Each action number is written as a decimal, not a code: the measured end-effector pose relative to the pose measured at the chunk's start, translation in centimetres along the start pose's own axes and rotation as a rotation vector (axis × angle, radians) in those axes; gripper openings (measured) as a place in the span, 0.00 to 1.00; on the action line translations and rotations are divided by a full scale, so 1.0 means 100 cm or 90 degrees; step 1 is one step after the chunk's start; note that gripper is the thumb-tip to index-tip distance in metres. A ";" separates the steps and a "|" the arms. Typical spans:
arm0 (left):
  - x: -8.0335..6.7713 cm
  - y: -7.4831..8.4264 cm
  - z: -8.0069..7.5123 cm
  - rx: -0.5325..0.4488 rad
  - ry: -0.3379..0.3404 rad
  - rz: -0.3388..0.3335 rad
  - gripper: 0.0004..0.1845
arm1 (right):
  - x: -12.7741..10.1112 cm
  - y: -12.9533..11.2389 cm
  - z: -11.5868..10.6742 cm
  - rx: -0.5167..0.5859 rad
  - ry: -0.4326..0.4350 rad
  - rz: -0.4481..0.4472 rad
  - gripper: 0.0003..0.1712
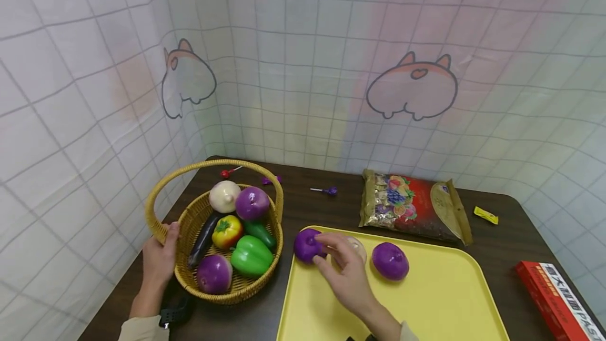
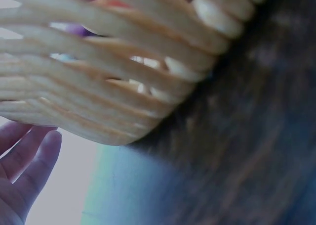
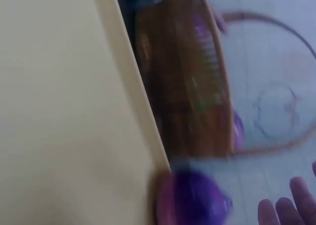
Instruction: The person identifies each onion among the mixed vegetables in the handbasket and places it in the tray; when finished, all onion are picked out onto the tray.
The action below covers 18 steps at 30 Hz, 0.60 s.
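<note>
At the left stands a wicker basket (image 1: 241,296) with an arched handle (image 1: 215,163). My left hand (image 1: 160,254) touches its left side near the handle's foot; the left wrist view shows its fingers (image 2: 37,168) fairly straight by the weave. My right hand (image 1: 343,272) reaches over the yellow tray (image 1: 440,299), fingers loosely bent beside a purple onion (image 1: 306,246) in the tray's far left corner. In the right wrist view, a gap separates its fingertips (image 3: 285,210) from that onion. A white onion (image 1: 357,248), partly hidden by this hand, and another purple onion (image 1: 390,261) lie on the tray.
The basket holds an eggplant (image 1: 203,241), a green bell pepper (image 1: 252,256), a red-yellow pepper (image 1: 228,231), a cucumber (image 1: 259,233) and several onions (image 1: 252,203). Behind the tray lie a candy bag (image 1: 416,207) and lollipops (image 1: 331,191). A red box (image 1: 558,299) stands at right.
</note>
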<state>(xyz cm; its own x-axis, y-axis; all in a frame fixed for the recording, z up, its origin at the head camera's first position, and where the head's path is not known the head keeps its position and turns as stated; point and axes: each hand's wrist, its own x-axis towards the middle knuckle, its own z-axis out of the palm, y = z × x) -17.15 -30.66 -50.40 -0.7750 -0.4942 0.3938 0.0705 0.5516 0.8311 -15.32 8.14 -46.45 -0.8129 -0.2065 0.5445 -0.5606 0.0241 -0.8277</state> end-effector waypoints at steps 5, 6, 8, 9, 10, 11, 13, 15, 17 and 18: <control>0.000 0.000 0.000 0.004 -0.003 -0.007 0.20 | 0.012 -0.002 0.054 -0.003 -0.077 -0.039 0.22; 0.000 0.000 -0.001 0.004 -0.003 -0.008 0.20 | 0.016 -0.003 0.062 -0.014 -0.089 -0.033 0.23; 0.000 0.001 -0.001 0.003 -0.004 -0.011 0.19 | 0.023 -0.005 0.077 -0.033 -0.113 -0.012 0.25; 0.000 0.001 -0.001 0.004 -0.005 -0.011 0.20 | 0.026 -0.006 0.084 -0.047 -0.122 -0.001 0.26; 0.000 0.001 -0.001 0.003 -0.006 -0.011 0.20 | 0.030 -0.007 0.090 -0.064 -0.129 0.014 0.26; 0.000 0.000 -0.001 0.001 -0.008 -0.010 0.19 | 0.033 -0.007 0.096 -0.071 -0.135 0.027 0.27; 0.000 0.000 -0.001 -0.001 -0.006 -0.006 0.19 | 0.040 -0.007 0.107 -0.082 -0.135 0.053 0.29; 0.001 -0.001 -0.001 -0.002 -0.004 -0.001 0.19 | 0.045 -0.006 0.117 -0.089 -0.125 0.085 0.31; 0.001 0.000 -0.001 -0.005 -0.004 0.001 0.19 | 0.051 -0.004 0.126 -0.090 -0.106 0.120 0.34; 0.001 0.000 0.000 -0.004 -0.004 0.002 0.20 | 0.055 -0.003 0.130 -0.092 -0.095 0.132 0.35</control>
<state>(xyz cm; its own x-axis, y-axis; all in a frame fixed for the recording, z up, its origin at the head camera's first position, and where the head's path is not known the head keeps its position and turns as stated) -17.20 -30.75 -50.38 -0.7786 -0.4882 0.3942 0.0771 0.5490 0.8323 -17.53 -5.70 -44.98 -0.8863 -0.3243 0.3307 -0.4100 0.2173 -0.8858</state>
